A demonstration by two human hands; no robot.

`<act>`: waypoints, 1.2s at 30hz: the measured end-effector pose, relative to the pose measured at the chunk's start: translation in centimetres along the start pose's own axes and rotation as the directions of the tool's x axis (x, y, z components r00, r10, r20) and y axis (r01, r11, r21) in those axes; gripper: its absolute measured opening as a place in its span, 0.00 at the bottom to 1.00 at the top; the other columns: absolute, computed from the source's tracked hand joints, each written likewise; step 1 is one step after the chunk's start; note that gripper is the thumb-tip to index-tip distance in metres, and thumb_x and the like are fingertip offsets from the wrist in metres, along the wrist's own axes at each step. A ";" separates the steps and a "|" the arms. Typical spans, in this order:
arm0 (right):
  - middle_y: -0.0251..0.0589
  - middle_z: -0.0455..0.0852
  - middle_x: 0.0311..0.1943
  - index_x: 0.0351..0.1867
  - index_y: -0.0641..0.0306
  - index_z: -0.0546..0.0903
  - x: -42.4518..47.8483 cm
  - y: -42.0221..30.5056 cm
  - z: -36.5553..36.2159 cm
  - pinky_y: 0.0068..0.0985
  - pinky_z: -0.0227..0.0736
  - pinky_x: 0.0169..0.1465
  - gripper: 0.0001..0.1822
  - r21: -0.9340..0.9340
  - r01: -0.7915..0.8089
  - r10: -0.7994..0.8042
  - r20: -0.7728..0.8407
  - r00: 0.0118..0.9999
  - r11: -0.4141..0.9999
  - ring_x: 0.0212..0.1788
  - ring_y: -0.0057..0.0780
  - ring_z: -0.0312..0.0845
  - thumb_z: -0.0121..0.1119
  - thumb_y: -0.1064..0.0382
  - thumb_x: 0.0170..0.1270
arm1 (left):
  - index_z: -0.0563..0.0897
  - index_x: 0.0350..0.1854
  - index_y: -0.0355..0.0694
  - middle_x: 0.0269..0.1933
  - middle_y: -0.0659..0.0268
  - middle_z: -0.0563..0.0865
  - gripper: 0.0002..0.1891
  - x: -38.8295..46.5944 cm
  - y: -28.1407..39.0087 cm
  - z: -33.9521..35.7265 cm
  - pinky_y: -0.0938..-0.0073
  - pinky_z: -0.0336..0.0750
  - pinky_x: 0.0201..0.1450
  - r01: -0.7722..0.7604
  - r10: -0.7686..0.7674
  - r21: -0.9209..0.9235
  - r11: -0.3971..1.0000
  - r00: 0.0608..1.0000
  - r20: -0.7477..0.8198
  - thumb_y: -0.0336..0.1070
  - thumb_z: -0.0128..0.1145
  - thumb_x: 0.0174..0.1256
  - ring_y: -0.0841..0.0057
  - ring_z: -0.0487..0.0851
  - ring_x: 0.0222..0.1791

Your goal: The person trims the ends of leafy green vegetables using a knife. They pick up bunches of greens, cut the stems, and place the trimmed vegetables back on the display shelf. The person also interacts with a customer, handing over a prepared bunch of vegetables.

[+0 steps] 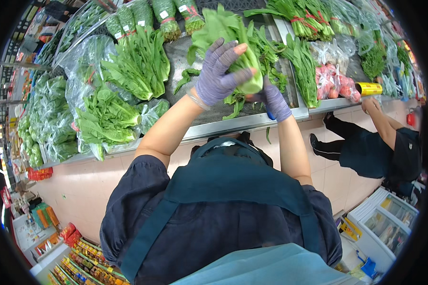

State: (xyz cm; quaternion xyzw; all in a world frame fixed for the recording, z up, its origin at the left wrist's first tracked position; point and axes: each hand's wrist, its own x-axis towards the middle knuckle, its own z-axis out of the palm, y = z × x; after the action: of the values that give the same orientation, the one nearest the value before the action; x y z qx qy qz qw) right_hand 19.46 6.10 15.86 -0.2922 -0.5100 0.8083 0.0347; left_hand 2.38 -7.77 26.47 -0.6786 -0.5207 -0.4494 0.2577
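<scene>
My left hand, in a purple knit glove with some bare fingertips, grips a head of leafy green lettuce around its side, above the display counter. Below the pale stem end is my right hand, gloved alike; its fingers are partly hidden, and something blue shows at its palm, too little to identify. Loose green leaves lie on the dark mesh mat beneath. Left of my hands, long-leaf lettuce heads rest in piles, with more heads nearer the counter's edge.
Bundled greens with red ties, bagged tomatoes and a yellow roll lie to the right. Bagged green vegetables fill the left. The counter's metal edge runs before me. A co-worker stands at the right.
</scene>
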 end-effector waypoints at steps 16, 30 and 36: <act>0.42 0.76 0.54 0.62 0.65 0.64 0.4 -2.3 -0.3 0.31 0.69 0.59 0.31 0.288 0.583 -0.521 -0.268 0.811 0.760 0.54 0.34 0.74 0.62 0.67 0.57 | 0.64 0.64 0.36 0.60 0.56 0.70 0.32 -7.3 -1.4 11.7 0.70 0.62 0.63 0.795 -0.819 -0.606 0.021 0.362 0.446 0.38 0.60 0.57 0.66 0.67 0.61; 0.48 0.75 0.48 0.53 0.65 0.74 -0.7 -2.5 4.0 0.33 0.69 0.55 0.30 -0.714 0.528 -0.840 -0.158 0.518 0.460 0.51 0.41 0.73 0.70 0.59 0.47 | 0.64 0.65 0.34 0.62 0.55 0.72 0.43 -6.3 -2.9 9.1 0.62 0.67 0.64 0.336 -0.444 -0.717 -0.611 0.604 0.662 0.57 0.64 0.52 0.64 0.72 0.61; 0.44 0.79 0.38 0.43 0.64 0.79 0.2 -2.9 5.7 0.29 0.73 0.46 0.18 -0.872 0.414 -0.868 -0.026 0.496 0.262 0.41 0.37 0.77 0.67 0.64 0.50 | 0.65 0.64 0.35 0.61 0.56 0.73 0.41 -9.2 -3.1 8.9 0.61 0.67 0.64 0.298 -0.589 -0.756 -0.583 0.487 0.645 0.57 0.64 0.53 0.64 0.73 0.60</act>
State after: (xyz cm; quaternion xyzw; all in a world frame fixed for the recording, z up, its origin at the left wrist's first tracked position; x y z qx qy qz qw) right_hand 15.71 3.00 19.93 -0.2288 -0.8468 0.2939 0.3798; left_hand 2.06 -3.89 13.89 -0.1899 -0.2124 -0.7796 -0.5578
